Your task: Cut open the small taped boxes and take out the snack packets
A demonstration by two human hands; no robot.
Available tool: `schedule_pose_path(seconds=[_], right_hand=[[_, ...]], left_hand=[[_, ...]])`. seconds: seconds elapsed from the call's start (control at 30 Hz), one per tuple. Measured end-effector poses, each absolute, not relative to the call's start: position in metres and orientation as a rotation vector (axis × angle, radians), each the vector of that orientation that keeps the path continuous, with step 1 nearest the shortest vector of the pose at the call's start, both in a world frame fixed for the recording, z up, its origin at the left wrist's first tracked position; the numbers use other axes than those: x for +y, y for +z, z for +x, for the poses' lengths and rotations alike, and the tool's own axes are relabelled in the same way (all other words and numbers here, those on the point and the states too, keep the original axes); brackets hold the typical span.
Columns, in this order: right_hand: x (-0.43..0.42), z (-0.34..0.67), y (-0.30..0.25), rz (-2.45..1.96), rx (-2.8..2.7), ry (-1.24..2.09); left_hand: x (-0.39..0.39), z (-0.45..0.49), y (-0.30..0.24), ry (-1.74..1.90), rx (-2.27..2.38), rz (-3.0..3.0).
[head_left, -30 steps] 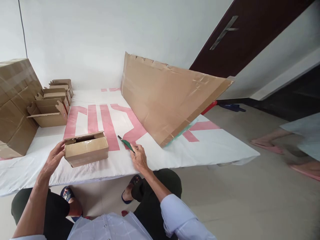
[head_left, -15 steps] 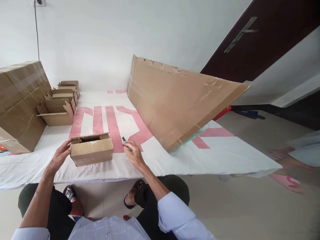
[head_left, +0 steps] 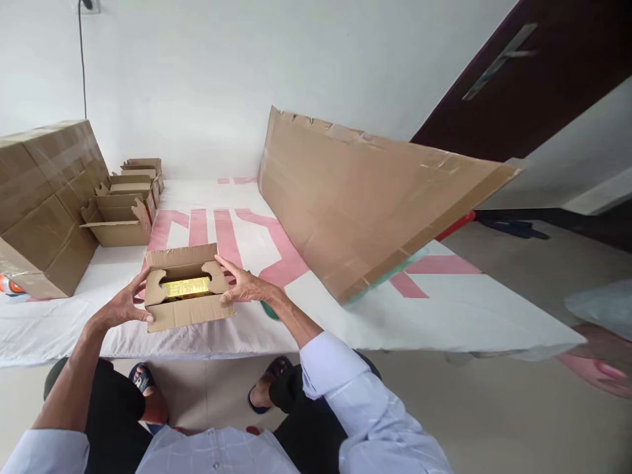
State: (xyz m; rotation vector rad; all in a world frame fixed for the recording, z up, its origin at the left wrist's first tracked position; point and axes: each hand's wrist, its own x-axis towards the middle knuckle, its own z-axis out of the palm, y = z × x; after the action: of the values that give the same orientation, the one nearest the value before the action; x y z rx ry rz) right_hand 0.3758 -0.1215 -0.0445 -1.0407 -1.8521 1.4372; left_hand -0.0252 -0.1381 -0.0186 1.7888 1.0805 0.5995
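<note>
A small cardboard box (head_left: 191, 316) rests near the front edge of the cloth-covered table, its long flaps folded out. Through the notched end flaps a shiny gold-yellow packet (head_left: 187, 288) shows inside. My left hand (head_left: 121, 306) grips the box's left end, thumb at the front flap. On the right end my right hand (head_left: 241, 283) holds the box, thumb on the front flap and fingers reaching toward the back one. Beneath my right wrist a green object (head_left: 269, 310) peeks out, mostly hidden; I cannot tell what it is.
Large taped cartons (head_left: 54, 210) stand at the left, beside several small open boxes (head_left: 121, 224) in a row. A big cardboard sheet (head_left: 365, 197) leans slanted across the right of the table (head_left: 444, 316). A dark door (head_left: 494, 79) is beyond.
The box's top flaps have been opened, exposing the gold packet. My right hand, which held a dark-tipped cutter beside the box, has moved left onto the box.
</note>
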Motion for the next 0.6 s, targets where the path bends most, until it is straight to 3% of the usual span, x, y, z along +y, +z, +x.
schedule_pose_path(seconds=[0.43, 0.6], right_hand=[[-0.114, 0.374, -0.037, -1.213, -2.091, 1.133], [-0.118, 0.372, -0.029, -1.246, -2.047, 1.16]], left_hand=[[-0.117, -0.031, -0.02, 0.537, 1.216, 2.158], [-0.117, -0.028, -0.02, 0.523, 1.172, 2.125]])
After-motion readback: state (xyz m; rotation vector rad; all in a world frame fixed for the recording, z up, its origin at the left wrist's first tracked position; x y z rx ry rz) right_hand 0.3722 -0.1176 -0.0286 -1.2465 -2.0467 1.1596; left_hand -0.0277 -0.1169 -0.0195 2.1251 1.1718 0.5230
